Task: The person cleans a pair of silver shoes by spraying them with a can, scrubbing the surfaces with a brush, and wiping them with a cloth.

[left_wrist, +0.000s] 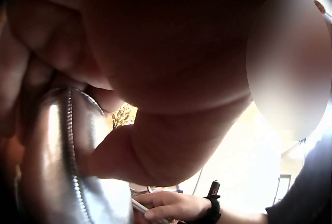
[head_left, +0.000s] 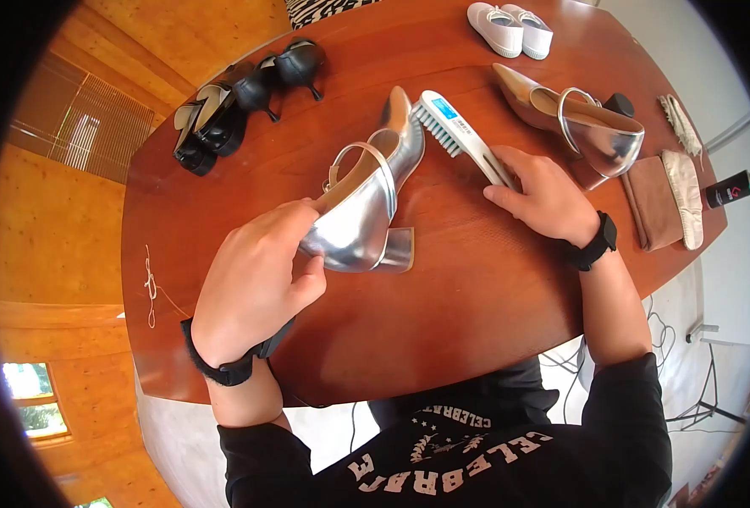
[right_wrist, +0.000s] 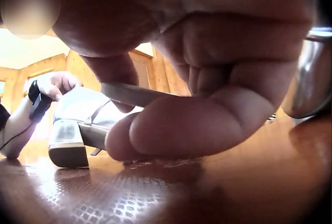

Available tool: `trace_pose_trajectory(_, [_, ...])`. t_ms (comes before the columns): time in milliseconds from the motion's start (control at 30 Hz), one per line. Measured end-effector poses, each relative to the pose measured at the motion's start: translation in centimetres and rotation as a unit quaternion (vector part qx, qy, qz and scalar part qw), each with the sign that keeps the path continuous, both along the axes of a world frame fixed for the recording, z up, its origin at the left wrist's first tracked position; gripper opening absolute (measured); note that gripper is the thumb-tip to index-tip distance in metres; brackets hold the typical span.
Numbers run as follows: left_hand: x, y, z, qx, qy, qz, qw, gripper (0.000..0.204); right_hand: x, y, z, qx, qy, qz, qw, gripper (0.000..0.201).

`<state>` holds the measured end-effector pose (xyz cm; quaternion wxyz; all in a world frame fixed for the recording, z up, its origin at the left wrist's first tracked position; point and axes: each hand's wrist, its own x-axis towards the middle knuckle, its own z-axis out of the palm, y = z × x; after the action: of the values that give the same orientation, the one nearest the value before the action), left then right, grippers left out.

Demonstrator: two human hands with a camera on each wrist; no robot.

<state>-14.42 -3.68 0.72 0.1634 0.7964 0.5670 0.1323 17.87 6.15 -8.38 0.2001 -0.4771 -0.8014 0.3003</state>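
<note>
A silver high-heeled shoe (head_left: 350, 233) with an ankle strap and block heel is at the middle of the table, its toe pointing away. My left hand (head_left: 256, 271) grips it round the back of the heel, thumb low on the outer side. In the left wrist view the shoe's stitched back seam (left_wrist: 72, 146) runs below my fingers. A white brush (head_left: 460, 135) with pale blue bristles and a blue label is held by its handle in my right hand (head_left: 548, 195). Its bristle end overlaps the right side of the shoe's toe in the head view.
The matching silver shoe (head_left: 603, 140) lies at the right. Black heeled shoes (head_left: 248, 93) stand far left, white sneakers (head_left: 510, 32) at the back. A brown cloth (head_left: 650, 203) and a dark can (head_left: 730, 190) are at the right edge; a thin string (head_left: 150, 288) is at the left.
</note>
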Motion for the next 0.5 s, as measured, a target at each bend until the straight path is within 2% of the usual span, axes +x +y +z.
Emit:
trace_pose_trajectory(167, [0.3, 0.3, -0.7, 0.069, -0.018, -0.078, 0.994, 0.039, -0.4, -0.5, 1.0, -0.039, 0.042, 0.029, 0.998, 0.037])
trace_pose_trajectory(233, [0.9, 0.3, -0.7, 0.074, -0.023, -0.083, 0.994, 0.038, -0.3, -0.5, 1.1, -0.050, 0.059, 0.049, 0.996, 0.038])
trace_pose_trajectory(433, [2.6, 0.0, -1.5, 0.074, -0.075, -0.106, 0.989, 0.050, -0.2, -0.4, 1.1, -0.055, 0.073, -0.020, 0.996, 0.044])
trace_pose_trajectory(500, [3.0, 0.0, -1.6, 0.081, -0.080, -0.109, 0.987, 0.051, 0.1, -0.2, 0.1, -0.014, 0.078, -0.043, 0.996, 0.045])
